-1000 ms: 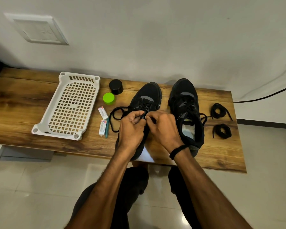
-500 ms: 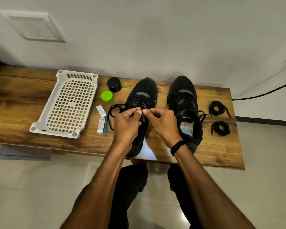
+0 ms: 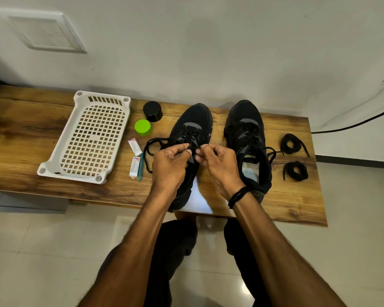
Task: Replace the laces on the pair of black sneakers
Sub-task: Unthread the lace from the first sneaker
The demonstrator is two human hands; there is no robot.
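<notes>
Closest to me, two bare forearms reach out over dark-trousered knees, with a black braided wristband (image 3: 238, 196) on the right one. Now the hands. The left hand (image 3: 169, 165) and right hand (image 3: 220, 165) meet over the throat of the left black mesh sneaker (image 3: 195, 122). Fingers are curled, and each thumb and forefinger pinches the thin black lace (image 3: 151, 147), the two pinches almost touching.

Here's the relation I'm watching. That sneaker's long axis runs straight away from the person, toe to the wall, so the laced eyelets sit just beyond the fingertips. The slack loops out to the sneaker's left, so the left hand is nearer it. I judge the old lace is being worked loose.

Just right of that sneaker, parallel, stands the right black mesh sneaker (image 3: 244, 120), laced. Further right on the brown wooden bench (image 3: 31, 138) lie a near coiled black lace (image 3: 296, 170) and a far coiled black lace (image 3: 290, 145), apart from each other.

Left of the sneaker are a small white carton (image 3: 135, 146), a second carton (image 3: 134, 167) and a teal pen (image 3: 140, 167). Then comes a white perforated plastic tray (image 3: 91, 138). Beyond, toward the wall, sit a lime-green round cap (image 3: 143, 127) and a black round cap (image 3: 152, 110).
</notes>
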